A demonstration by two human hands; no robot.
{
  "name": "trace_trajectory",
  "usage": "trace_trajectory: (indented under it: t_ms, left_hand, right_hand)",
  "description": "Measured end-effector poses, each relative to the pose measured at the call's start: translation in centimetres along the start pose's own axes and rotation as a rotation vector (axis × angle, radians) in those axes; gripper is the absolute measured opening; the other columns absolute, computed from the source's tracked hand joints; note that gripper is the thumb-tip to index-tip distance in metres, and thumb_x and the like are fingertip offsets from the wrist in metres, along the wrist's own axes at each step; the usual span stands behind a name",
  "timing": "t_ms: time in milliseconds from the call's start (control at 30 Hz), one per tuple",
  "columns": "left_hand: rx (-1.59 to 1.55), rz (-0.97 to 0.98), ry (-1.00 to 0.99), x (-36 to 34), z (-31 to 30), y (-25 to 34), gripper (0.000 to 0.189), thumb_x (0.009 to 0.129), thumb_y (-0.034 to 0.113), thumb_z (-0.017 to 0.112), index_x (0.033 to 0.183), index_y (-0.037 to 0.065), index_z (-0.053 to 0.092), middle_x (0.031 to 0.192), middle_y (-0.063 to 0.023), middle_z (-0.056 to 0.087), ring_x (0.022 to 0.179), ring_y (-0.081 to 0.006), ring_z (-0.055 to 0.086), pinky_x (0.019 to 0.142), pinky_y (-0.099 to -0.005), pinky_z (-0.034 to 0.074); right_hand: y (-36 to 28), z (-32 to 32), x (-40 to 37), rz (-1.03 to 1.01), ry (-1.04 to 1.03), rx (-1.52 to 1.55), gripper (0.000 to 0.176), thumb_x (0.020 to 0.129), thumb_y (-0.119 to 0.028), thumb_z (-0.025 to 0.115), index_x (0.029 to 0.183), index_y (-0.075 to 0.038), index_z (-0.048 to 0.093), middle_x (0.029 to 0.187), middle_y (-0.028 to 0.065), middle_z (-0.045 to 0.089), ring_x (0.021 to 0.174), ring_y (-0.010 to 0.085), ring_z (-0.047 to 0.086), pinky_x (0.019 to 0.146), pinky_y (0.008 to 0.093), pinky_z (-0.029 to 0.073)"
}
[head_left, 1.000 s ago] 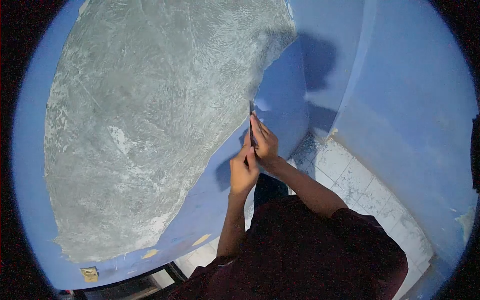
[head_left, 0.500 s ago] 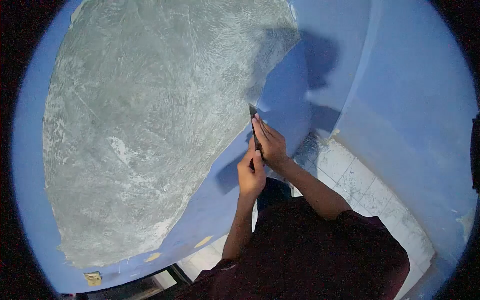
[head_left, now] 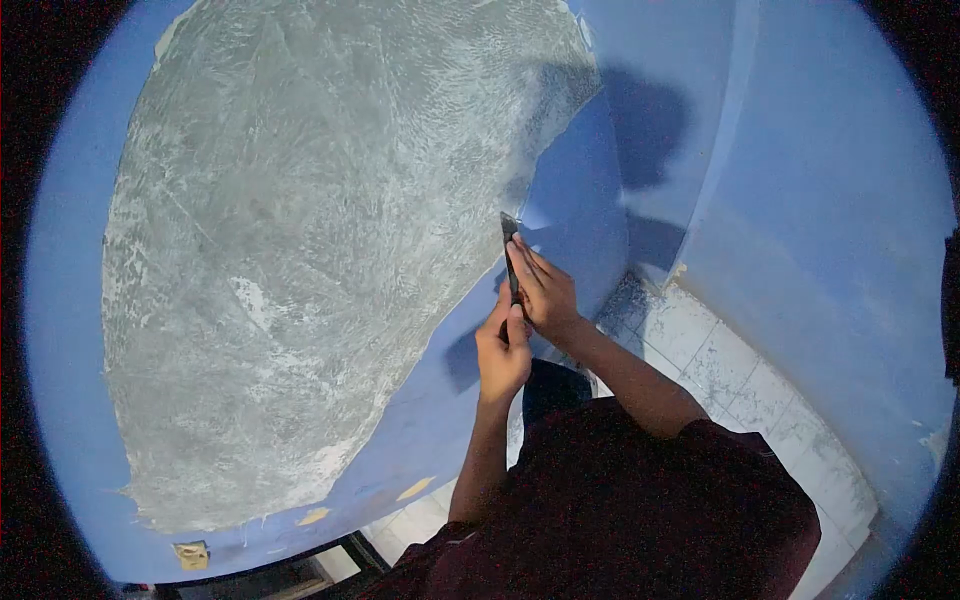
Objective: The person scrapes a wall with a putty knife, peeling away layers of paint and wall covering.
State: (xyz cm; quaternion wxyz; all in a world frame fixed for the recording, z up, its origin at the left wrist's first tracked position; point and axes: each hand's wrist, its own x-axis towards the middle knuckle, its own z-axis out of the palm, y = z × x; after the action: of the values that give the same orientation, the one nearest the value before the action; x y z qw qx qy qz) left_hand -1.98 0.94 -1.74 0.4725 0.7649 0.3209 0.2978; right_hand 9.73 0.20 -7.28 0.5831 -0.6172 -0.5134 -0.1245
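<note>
A dark, narrow scraper-like tool point(head_left: 509, 226) points up at the wall, its tip at the edge between the grey bare patch point(head_left: 290, 260) and the blue paint point(head_left: 575, 190). My left hand point(head_left: 503, 350) is wrapped round the tool's lower end, thumb up. Just above and to the right, my right hand point(head_left: 545, 295) lies along the tool with its fingers pressed on it near the blade. The two hands are close together. Part of the handle is hidden by my fingers.
Another blue wall point(head_left: 820, 200) meets this one at a corner on the right. Whitish floor tiles point(head_left: 710, 350) with smudges lie below. A yellowish wall fitting point(head_left: 191, 555) is at the lower left, near a dark-framed object point(head_left: 300, 573). Shadows fall across the corner.
The wall and floor have shifted slightly in view, mostly to the right. Both hands keep hold of the tool, whose tip shows a little more of its flat face.
</note>
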Motion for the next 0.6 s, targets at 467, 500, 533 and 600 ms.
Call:
trace_trajectory:
  t_ms: [467, 500, 533, 600]
  left_hand:
    - [-0.019, 0.002, 0.017, -0.6, -0.3, 0.1, 0.045, 0.1, 0.023, 0.046, 0.139, 0.002, 0.042, 0.069, 0.0038, 0.051, 0.052, -0.0037, 0.042, 0.046, -0.0206, 0.035]
    - [0.0, -0.028, 0.03, -0.6, -0.2, 0.1, 0.044, 0.1, 0.022, 0.045, 0.139, 0.002, 0.042, 0.072, 0.0028, 0.053, 0.054, -0.0038, 0.043, 0.047, -0.0205, 0.036]
    - [0.0, -0.029, 0.027, -0.6, 0.0, -0.2, 0.044, 0.1, 0.022, 0.045, 0.139, 0.002, 0.042, 0.072, 0.0028, 0.053, 0.054, -0.0038, 0.043, 0.047, -0.0205, 0.036]
    - [0.047, 0.07, 0.057, -0.4, 0.3, -0.6, 0.044, 0.1, 0.022, 0.045, 0.138, 0.001, 0.043, 0.078, 0.0004, 0.057, 0.058, -0.0043, 0.045, 0.051, -0.0206, 0.038]
  right_hand:
    - [-0.5, 0.2, -0.4, 0.005, -0.033, -0.003, 0.052, 0.081, -0.005, 0.057, 0.132, 0.003, 0.046, 0.132, 0.0224, 0.051, 0.118, 0.0329, 0.055, 0.091, 0.0384, 0.051]
    - [-0.5, 0.1, -0.3, -0.001, -0.03, -0.004, 0.052, 0.082, -0.007, 0.056, 0.132, 0.003, 0.045, 0.133, 0.0228, 0.05, 0.117, 0.0334, 0.055, 0.091, 0.0384, 0.051]
    - [-0.5, 0.0, -0.3, -0.006, -0.026, -0.005, 0.053, 0.083, -0.008, 0.056, 0.133, 0.004, 0.045, 0.134, 0.0232, 0.05, 0.117, 0.0339, 0.055, 0.09, 0.0385, 0.051]
    - [-0.5, 0.0, -0.2, 0.006, -0.034, -0.012, 0.053, 0.084, -0.011, 0.055, 0.134, 0.004, 0.044, 0.134, 0.0237, 0.049, 0.117, 0.0342, 0.055, 0.09, 0.0386, 0.051]
